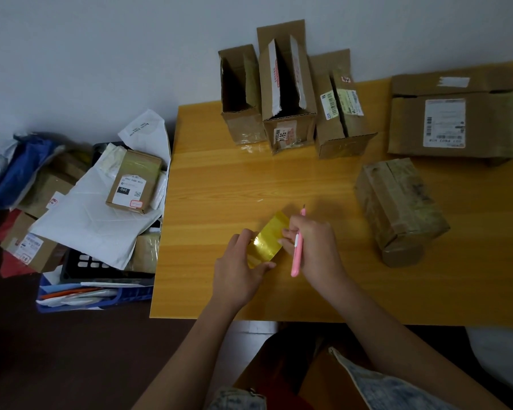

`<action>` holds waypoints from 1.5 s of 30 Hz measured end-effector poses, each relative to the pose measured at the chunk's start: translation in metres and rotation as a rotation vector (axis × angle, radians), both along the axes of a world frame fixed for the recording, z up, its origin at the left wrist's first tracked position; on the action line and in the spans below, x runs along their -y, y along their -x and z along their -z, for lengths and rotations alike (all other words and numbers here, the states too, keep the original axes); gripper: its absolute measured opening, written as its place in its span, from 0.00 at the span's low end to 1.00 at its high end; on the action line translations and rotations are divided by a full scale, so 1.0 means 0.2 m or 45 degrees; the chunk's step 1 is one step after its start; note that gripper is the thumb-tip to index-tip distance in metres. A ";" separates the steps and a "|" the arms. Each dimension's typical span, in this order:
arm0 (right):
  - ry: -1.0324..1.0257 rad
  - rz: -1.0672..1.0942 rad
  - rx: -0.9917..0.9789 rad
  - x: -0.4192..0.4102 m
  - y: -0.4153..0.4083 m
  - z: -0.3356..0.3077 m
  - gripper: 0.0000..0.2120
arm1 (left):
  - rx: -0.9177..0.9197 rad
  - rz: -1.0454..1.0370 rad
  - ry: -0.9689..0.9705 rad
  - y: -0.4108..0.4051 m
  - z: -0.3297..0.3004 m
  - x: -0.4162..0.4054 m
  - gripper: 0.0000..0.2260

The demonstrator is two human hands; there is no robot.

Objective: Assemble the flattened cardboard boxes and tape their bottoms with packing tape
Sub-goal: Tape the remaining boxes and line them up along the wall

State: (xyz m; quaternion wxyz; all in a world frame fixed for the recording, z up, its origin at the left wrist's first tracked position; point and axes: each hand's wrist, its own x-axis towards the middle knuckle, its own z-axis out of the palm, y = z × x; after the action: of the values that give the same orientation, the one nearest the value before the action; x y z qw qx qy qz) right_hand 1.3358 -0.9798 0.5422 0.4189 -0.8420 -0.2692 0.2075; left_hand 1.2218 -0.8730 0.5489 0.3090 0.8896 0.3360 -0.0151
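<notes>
A strip of shiny yellow packing tape (269,242) is stretched just above the wooden table (219,184), near its front edge. My left hand (240,269) pinches the strip's near end between thumb and fingers. My right hand (311,247) grips a pink utility knife (296,253) and touches the strip's right edge. Three assembled cardboard boxes stand at the back: a left one (240,96), a tall middle one (288,93) and a right one (341,113). Another taped box (400,208) lies to the right of my hands.
A large flat box with a shipping label (453,116) sits at the table's far right. Left of the table, on the floor, a heap of parcels, white mailer bags (98,211) and a blue crate (101,294) crowds the edge.
</notes>
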 end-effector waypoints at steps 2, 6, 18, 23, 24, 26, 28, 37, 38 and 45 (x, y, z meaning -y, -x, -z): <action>-0.015 0.013 -0.006 0.00 0.00 0.00 0.27 | -0.023 0.012 0.032 0.00 0.00 0.00 0.22; -0.064 0.025 0.006 0.00 0.01 0.00 0.27 | -0.024 -0.098 0.429 -0.06 -0.04 -0.02 0.18; -0.419 0.305 -0.358 0.07 0.10 0.16 0.18 | 0.241 -0.716 1.153 -0.07 0.01 -0.02 0.04; -0.549 0.028 -0.557 0.02 0.13 0.12 0.19 | 0.483 -0.690 1.229 -0.07 -0.03 0.02 0.08; -0.614 0.001 -0.564 0.01 0.13 0.09 0.19 | 0.529 -0.670 1.196 -0.08 -0.06 0.02 0.09; -0.725 0.000 -0.567 -0.02 0.11 0.01 0.19 | 0.613 -0.619 1.120 -0.11 -0.13 0.02 0.09; -0.762 -0.003 -0.518 -0.05 0.08 -0.06 0.19 | 0.694 -0.565 1.078 -0.12 -0.20 0.00 0.10; -0.769 -0.112 -0.337 -0.04 -0.02 -0.37 0.20 | 0.910 -0.314 1.049 -0.11 -0.47 -0.02 0.16; -0.757 -0.129 -0.305 -0.03 -0.03 -0.40 0.20 | 0.921 -0.309 1.043 -0.11 -0.49 -0.01 0.17; -0.664 -0.201 -0.052 0.01 -0.03 -0.52 0.20 | 0.993 -0.325 1.087 -0.11 -0.55 0.04 0.14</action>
State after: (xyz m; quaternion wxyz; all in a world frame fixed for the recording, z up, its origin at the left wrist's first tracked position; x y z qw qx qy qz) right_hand 1.3428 -0.9826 0.6464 0.6095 -0.6777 -0.3698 0.1800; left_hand 1.2438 -0.8813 0.6580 0.7398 0.5789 0.2660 0.2163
